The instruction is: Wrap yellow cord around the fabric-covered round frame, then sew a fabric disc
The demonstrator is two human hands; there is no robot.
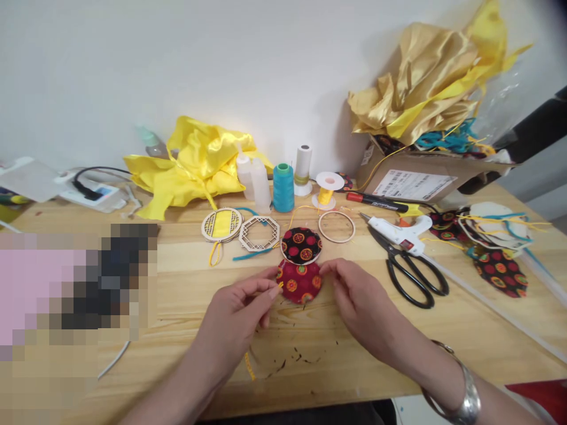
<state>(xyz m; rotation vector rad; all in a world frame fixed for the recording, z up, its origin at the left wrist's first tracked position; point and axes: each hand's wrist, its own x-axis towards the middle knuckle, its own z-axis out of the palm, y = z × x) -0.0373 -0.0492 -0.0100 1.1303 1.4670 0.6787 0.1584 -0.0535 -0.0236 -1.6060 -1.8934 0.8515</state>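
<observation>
In the head view, a round red patterned fabric piece (299, 285) lies in front of me, hinged or resting against a black patterned fabric disc (301, 245) with a pale rim. My left hand (241, 310) pinches a yellow cord (250, 367) at the red piece's left edge; the cord's tail hangs below the palm. The fingertips of my right hand (361, 304) are closed at the red piece's right edge, their exact grip partly hidden. Behind the discs lie a thin wooden ring (336, 241), an octagonal lattice frame (241, 241) and a round lattice frame with yellow fabric (202, 228).
To the right are black-handled scissors (410, 284), a white glue gun (398, 230) and a marker (376, 202). A teal thread cone (283, 188), a yellow spool (326, 196) and yellow satin (190, 171) stand behind. A cardboard box (411, 177) holds fabric. Blurred items lie left.
</observation>
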